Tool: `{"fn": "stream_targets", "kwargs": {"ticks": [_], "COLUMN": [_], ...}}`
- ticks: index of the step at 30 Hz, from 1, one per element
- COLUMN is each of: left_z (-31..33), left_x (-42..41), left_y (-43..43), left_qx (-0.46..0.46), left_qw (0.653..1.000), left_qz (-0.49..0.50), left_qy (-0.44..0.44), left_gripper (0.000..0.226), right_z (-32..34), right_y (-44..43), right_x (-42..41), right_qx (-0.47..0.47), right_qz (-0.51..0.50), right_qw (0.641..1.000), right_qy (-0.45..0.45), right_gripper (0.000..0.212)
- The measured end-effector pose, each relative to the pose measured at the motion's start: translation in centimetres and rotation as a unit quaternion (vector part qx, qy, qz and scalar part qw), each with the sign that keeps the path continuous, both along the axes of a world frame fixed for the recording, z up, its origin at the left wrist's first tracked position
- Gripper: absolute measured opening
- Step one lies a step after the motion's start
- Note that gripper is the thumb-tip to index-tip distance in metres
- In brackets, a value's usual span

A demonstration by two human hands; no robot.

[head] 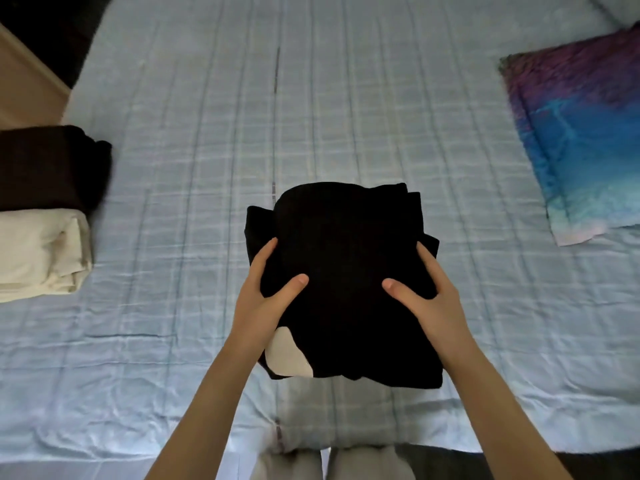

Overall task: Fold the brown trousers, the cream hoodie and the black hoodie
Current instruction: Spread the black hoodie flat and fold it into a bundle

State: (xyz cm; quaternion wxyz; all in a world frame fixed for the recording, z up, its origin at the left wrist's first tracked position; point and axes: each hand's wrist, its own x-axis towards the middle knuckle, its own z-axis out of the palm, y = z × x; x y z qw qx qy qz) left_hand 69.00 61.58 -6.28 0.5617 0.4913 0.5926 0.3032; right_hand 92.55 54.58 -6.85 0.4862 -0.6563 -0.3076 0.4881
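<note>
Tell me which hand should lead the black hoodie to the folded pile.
Left, probably: the left hand grips the black hoodie on the side nearer the folded brown trousers and cream hoodie; the right hand holds the far side.

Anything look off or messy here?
Minor only. The black hoodie, held by the left hand and right hand, has layers fanning out unevenly at its far corners. Brown trousers and cream hoodie lie folded at left.
</note>
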Motion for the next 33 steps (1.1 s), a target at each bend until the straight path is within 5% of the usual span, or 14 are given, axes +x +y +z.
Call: {"fn": "stream_targets", "kwargs": {"ticks": [12, 18, 24, 33], "left_z": [14.1, 15.6, 15.8, 17.1], "left_x": [1.3, 0.5, -3.0, -14.6], "left_y": [-2.0, -2.9, -5.1, -10.8], "left_qx": [0.132, 0.157, 0.153, 0.174], "left_qw": [0.989, 0.983, 0.977, 0.952], "left_qz": [0.066, 0.096, 0.144, 0.252], "left_qy": [-0.016, -0.024, -0.018, -0.009], "left_gripper": [0.076, 0.077, 0.076, 0.073], "right_z": [14.0, 15.5, 15.9, 17.1], "right_y": [0.8, 1.3, 1.2, 1.3], "right_x": [1.8, 1.0, -2.2, -14.4], "right_qx": [0.170, 0.202, 0.205, 0.212], "right_qz": [0.063, 0.105, 0.175, 0.256], "right_qw": [0.982, 0.973, 0.962, 0.942], "right_qy": [-0.047, -0.048, -0.053, -0.047], "right_gripper": [0.069, 0.081, 0.068, 0.066]}}
